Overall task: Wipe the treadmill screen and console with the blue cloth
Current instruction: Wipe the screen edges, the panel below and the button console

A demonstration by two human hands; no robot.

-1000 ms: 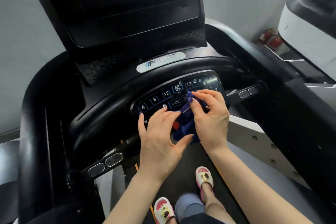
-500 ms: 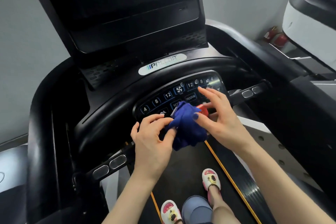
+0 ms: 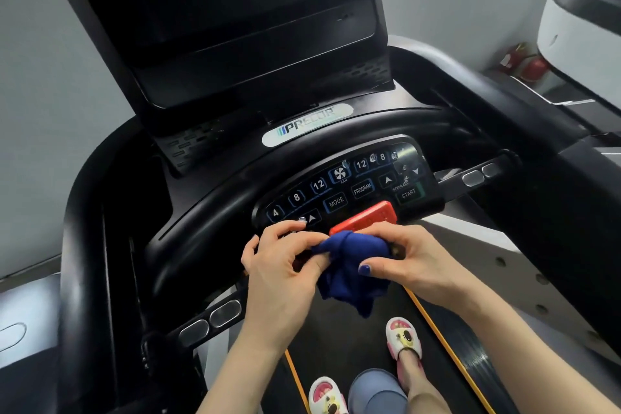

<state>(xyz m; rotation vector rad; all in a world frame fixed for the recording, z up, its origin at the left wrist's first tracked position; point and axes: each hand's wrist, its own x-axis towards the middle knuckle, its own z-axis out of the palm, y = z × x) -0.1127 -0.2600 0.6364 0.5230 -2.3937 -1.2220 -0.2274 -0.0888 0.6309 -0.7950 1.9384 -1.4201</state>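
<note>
Both hands have dropped off the keypad (image 3: 342,191); left hand (image 3: 282,272) and right hand (image 3: 406,259) fingers are pinching the bunched blue cloth (image 3: 349,274) just at 6 o'clock of the red stop button (image 3: 364,217).

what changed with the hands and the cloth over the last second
Both hands drew back from the button panel toward the person, carrying the blue cloth off the keys. The red stop bar, hidden before, now shows fully. The left hand, first lying flat, now pinches the cloth; the right hand keeps its grip. The screen stays dark.
</note>
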